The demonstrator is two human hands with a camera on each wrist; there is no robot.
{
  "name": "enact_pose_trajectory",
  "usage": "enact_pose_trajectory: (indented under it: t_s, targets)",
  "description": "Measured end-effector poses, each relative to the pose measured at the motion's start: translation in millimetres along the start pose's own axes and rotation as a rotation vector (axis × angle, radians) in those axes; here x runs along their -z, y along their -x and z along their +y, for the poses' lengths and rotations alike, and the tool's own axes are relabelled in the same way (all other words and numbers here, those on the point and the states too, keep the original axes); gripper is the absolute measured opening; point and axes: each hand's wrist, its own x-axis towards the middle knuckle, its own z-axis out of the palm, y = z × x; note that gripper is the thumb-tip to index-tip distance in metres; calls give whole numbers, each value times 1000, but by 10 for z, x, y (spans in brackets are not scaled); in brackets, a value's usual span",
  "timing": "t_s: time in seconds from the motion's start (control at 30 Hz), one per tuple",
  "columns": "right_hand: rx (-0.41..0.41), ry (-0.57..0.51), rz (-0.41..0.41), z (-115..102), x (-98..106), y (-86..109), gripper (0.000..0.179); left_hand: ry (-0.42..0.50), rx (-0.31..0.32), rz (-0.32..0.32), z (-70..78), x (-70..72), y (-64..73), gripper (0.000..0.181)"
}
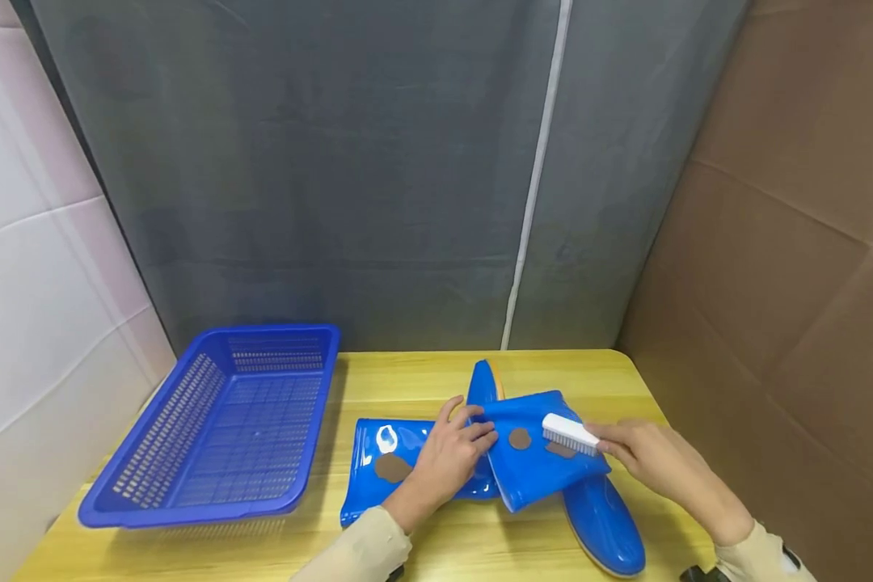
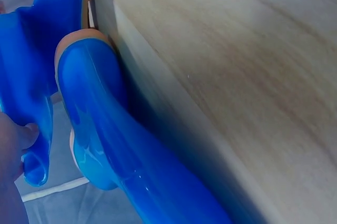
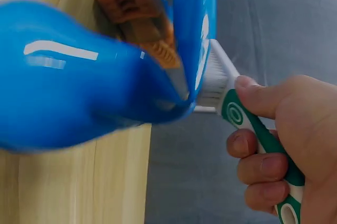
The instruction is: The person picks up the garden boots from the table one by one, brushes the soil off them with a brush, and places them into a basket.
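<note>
Two blue rain boots lie across each other. The upper boot [image 1: 538, 477] has its shaft raised over the other, with brown patches on it. Its toe points toward the near right. My left hand [image 1: 451, 449] grips this shaft at its open end; in the left wrist view the thumb [image 2: 30, 133] lies against the rim. Beneath it, the lower boot [image 1: 367, 461] lies on its side, a brown patch on its shaft. My right hand [image 1: 658, 457] holds a scrub brush [image 1: 571, 432] by its green and white handle [image 3: 268, 145], bristles against the upper boot's shaft beside a patch.
A blue plastic basket [image 1: 301, 477] with slotted walls stands at the left of the wooden table [image 1: 400, 376]. A grey curtain [image 1: 335, 202] hangs behind the table, with a white cloth at the left and a brown cloth [image 1: 786, 283] at the right.
</note>
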Motion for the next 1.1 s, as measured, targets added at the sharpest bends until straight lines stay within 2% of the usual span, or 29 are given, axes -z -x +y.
enact_pose_trajectory:
  t_s: [0.17, 0.63, 0.87, 1.1]
  targets:
    - [45, -31, -30, -22, -18, 17, 31, 0, 3, -6, 10, -10, -9, 33]
    - [145, -38, 6, -23, -42, 164, 27, -3, 9, -50, 41, -36, 11, 32]
    - [123, -18, 53, -64, -63, 243, 30, -8, 9, -44, 51, -44, -4, 33]
    - [119, 0, 0, -166, -73, 299, 32, -8, 11, -44, 59, -61, -7, 32]
